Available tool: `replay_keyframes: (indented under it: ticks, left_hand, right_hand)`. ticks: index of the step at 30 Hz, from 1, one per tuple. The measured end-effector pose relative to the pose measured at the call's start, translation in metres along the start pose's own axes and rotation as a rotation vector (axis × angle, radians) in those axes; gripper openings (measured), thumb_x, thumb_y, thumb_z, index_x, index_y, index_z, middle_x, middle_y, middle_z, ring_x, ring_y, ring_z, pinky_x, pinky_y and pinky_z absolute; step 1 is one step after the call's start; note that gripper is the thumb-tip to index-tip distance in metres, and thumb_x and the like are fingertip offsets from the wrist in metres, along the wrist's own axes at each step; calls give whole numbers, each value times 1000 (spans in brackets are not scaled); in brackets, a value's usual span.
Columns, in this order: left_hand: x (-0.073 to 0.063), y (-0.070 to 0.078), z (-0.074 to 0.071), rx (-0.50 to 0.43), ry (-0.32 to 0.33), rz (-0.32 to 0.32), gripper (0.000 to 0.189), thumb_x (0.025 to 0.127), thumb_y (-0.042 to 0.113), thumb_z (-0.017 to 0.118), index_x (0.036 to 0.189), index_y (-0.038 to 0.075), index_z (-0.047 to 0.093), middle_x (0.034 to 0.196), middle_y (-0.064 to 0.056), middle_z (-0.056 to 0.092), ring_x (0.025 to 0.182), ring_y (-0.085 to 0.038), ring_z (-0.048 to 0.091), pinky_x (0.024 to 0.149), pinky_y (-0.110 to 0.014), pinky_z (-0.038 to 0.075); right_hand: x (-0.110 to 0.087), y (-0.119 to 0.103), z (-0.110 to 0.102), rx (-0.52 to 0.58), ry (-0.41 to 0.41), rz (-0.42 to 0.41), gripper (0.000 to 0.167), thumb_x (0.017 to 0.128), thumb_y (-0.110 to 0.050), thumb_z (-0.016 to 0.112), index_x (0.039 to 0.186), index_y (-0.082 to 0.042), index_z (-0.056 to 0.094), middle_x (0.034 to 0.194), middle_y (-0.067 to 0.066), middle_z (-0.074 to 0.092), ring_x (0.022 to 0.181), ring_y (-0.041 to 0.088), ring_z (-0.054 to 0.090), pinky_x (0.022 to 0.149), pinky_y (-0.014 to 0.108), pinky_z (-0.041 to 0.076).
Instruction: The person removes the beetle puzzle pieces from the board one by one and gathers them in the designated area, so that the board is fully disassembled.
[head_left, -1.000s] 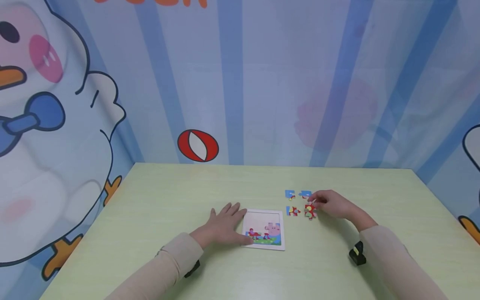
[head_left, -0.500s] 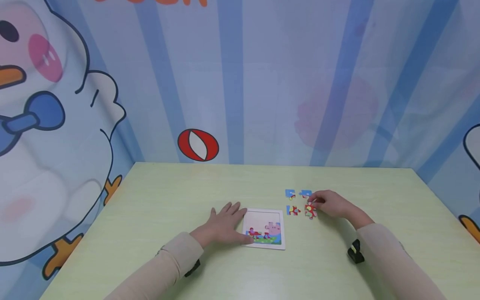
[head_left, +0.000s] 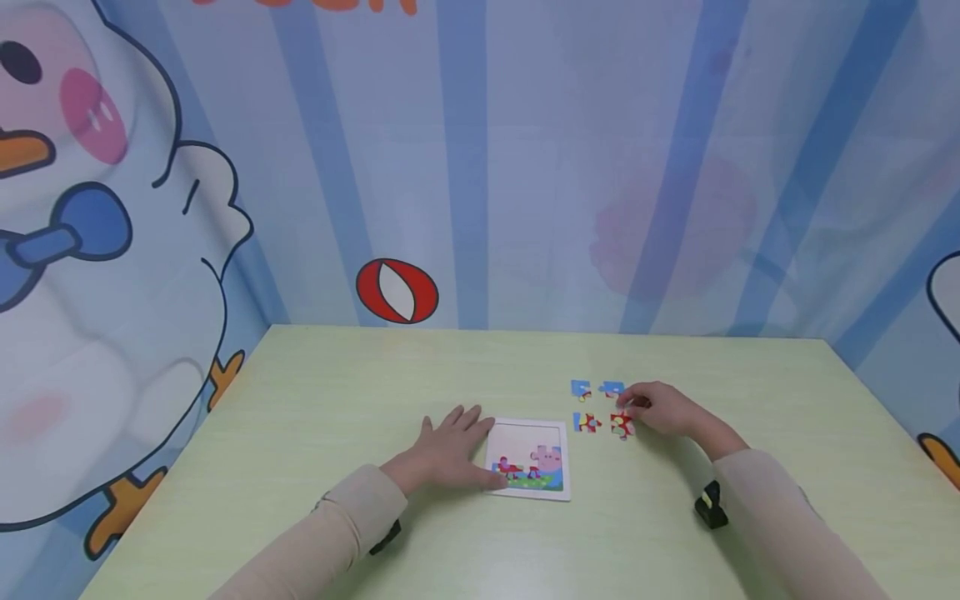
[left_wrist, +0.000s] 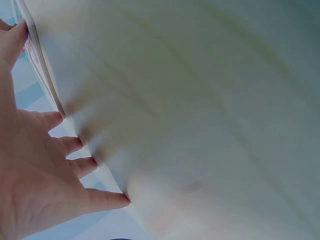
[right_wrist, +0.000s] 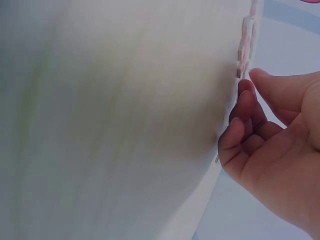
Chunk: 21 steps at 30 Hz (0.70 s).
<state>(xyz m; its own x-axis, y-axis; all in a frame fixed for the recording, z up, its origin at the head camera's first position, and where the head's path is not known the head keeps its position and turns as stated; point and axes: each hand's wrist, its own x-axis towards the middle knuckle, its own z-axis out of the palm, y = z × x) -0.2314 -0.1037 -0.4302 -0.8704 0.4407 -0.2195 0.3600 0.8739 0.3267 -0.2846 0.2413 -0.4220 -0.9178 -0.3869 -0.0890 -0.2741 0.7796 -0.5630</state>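
The left hand (head_left: 453,454) rests with spread fingers on the left edge of a white puzzle tray (head_left: 528,497). Its thumb lies over the tray's lower left corner, and in the left wrist view its fingertips (left_wrist: 90,162) touch the table. Fitted pieces show a pink pig head (head_left: 547,457) and a green and red strip along the bottom. The right hand (head_left: 663,410) has curled fingers at the upper right of a red puzzle piece (head_left: 622,425) lying flat. Thumb and forefinger sit close together at the piece's edge; whether they pinch it is unclear.
Three more loose pieces lie by the right hand: a blue one (head_left: 581,389), another blue one (head_left: 612,389) partly behind the fingers, and a red and blue one (head_left: 587,422). The pale table (head_left: 360,367) ends at a printed curtain (head_left: 525,208). A black wrist device (head_left: 711,505) sits under the right sleeve.
The red piece by the right fingers has shifted very slightly and turned a little. The left hand and the tray stay in place.
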Motion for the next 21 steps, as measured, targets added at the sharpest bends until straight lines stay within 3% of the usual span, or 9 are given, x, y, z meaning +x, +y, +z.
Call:
replay_keyframes:
  ticks: [7,21]
  left_hand:
    - [-1,0,1,12,-4,-3,92,79,66,62,152,17,32,160,-9,20,148,-34,12,109,-70,10]
    - [1,-1,1,13,6,-4,93,79,66,63,151,16,33,160,-9,21,147,-34,13,108,-71,11]
  right_hand:
    - [-2,-4,-1,49,3,25,25,96,-8,54,116,4,61,102,14,60,89,24,53,76,37,46]
    - [-5,-38,0,161,-13,-117,30,94,-6,60,120,7,59,94,7,59,80,18,52,66,29,46]
